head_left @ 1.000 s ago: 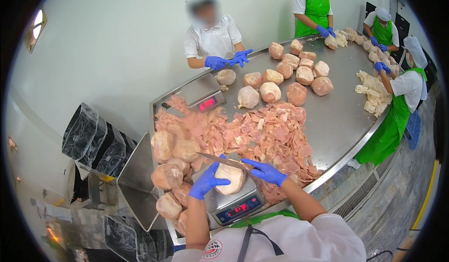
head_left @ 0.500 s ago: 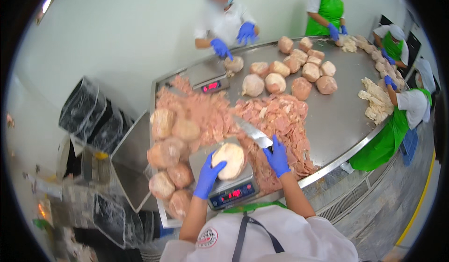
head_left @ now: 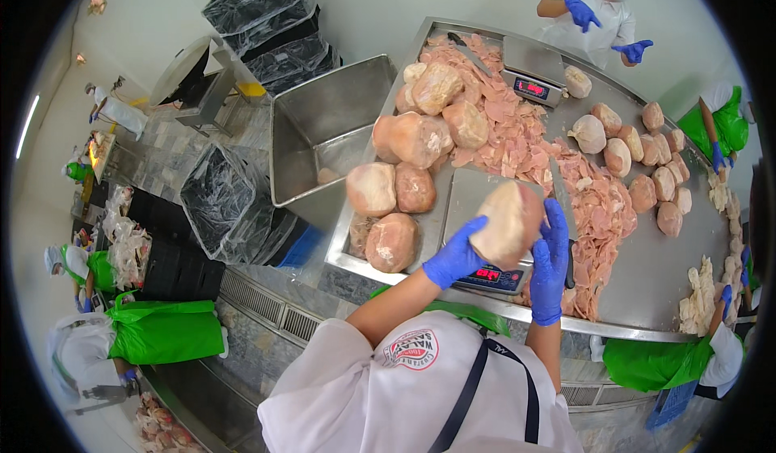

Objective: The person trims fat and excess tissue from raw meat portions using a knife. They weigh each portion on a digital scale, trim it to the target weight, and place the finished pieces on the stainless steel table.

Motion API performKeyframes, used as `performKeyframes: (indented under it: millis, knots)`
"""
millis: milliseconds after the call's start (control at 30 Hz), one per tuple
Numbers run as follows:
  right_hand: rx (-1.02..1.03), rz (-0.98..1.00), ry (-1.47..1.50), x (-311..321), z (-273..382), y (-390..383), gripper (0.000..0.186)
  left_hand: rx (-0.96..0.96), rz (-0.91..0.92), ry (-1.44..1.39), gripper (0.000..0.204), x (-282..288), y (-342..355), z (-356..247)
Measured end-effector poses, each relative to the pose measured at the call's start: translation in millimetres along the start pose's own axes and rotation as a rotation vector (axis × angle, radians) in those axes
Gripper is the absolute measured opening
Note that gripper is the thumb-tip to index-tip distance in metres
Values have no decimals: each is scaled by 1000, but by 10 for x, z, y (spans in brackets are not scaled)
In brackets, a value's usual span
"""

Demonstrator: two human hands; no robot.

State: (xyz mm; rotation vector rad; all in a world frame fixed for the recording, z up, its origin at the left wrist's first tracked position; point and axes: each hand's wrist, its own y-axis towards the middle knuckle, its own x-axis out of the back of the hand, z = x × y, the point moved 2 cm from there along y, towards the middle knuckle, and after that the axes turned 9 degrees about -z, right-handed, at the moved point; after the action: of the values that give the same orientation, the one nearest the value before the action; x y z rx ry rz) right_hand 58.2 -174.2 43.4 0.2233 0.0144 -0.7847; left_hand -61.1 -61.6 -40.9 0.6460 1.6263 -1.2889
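A rounded piece of pale pink meat (head_left: 508,225) is held up over a tabletop scale (head_left: 463,196), partly covering its lit display. My left hand (head_left: 457,257), in a blue glove, grips its lower left side. On its right side, my gloved right hand (head_left: 550,263) presses with fingers pointing up. Both hands are closed on this one piece. A large knife (head_left: 562,198) lies on the meat trimmings (head_left: 598,227) just beyond my right hand, its dark handle partly hidden. More rounded meat pieces (head_left: 412,139) are piled to the left of the scale.
An empty-looking steel tub (head_left: 295,113) adjoins the steel table (head_left: 703,243) at left. Bag-lined bins (head_left: 226,202) stand beyond. Across the table, a blue-gloved person (head_left: 598,16) stands near a second scale (head_left: 533,65) and more rounded pieces (head_left: 618,158). Other workers line the right side.
My right hand has let go of the knife and come to the meat. The piece has been lifted and tilted over the scale. My view has swung left.
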Motion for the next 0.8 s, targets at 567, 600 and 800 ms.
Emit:
performKeyframes:
  millis: [567,600,800]
  knots:
    - [-251,-395,-364,-285,-564,-349,38,-973,-13,232,55,771,-1196,-3308]
    - [-262,-397,-371,-355,-465,-343,38,-995,-80,321,61,493,-1191,-3227]
    - [-134,-467,-566,-132,-432,-390,40,-1074,390,630,61,-115,-932,-3007]
